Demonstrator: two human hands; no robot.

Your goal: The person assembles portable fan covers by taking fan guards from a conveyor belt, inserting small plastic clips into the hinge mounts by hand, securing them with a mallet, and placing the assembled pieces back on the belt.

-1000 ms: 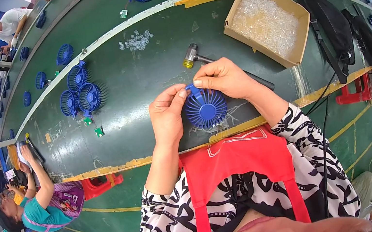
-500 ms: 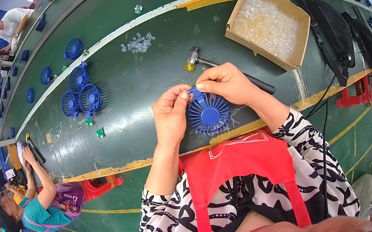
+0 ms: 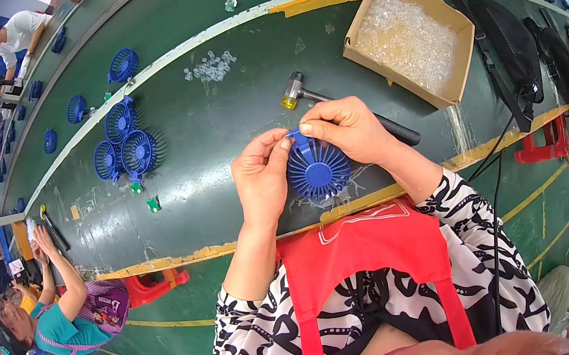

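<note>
Both hands meet at the short neck of a blue round fan housing [image 3: 319, 174], whose slatted face is turned up near the table's front edge. My left hand [image 3: 260, 174] is closed, thumb and forefinger pinched at the left side of the neck. From the other side, the closed fingers of my right hand [image 3: 343, 130] pinch the top of the neck. My fingertips hide any small part between them. Just beyond the right hand lies a mallet [image 3: 294, 91] with a yellow-tipped head, its black handle passing behind that hand.
A cardboard box [image 3: 407, 44] of small clear plastic pieces stands at the far right, beside a black bag [image 3: 506, 39]. Loose clear pieces [image 3: 212, 67] lie farther back. Three blue fans [image 3: 138, 151] with green circuit boards sit left. More ride the conveyor [image 3: 188, 5] behind. Co-workers sit around.
The fans on the conveyor behind have shifted to the right. My hands and the fan housing have moved only slightly, with the same pinch at the neck.
</note>
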